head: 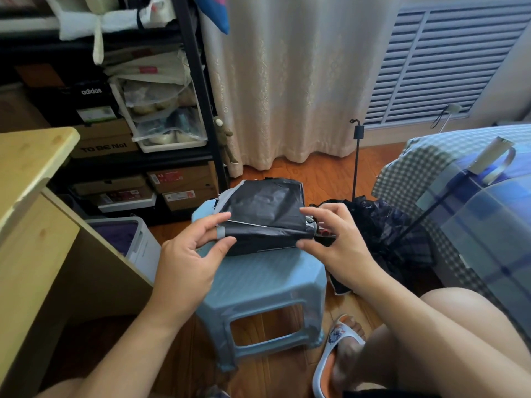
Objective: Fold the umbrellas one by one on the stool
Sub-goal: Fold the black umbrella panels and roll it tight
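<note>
A collapsed umbrella (263, 214) with black lining and a grey-blue edge lies across the top of the light blue plastic stool (258, 282). My left hand (189, 254) pinches its left end, where a grey-blue tip shows between thumb and fingers. My right hand (333, 234) grips the right end by the handle, with the thumb under the fabric. A dark checked umbrella (382, 225) stands unfolded on the floor to the right, its black shaft pointing up. A blue plaid umbrella (474, 214) lies open against the bed, handle uppermost.
A wooden desk (31, 196) stands at the left. Behind the stool is a black shelf (198, 90) stacked with shoe boxes, and a lidded bin (138, 239) sits beside it. A checked bed (425, 162) fills the right. My knee and a slippered foot (339, 349) are close by.
</note>
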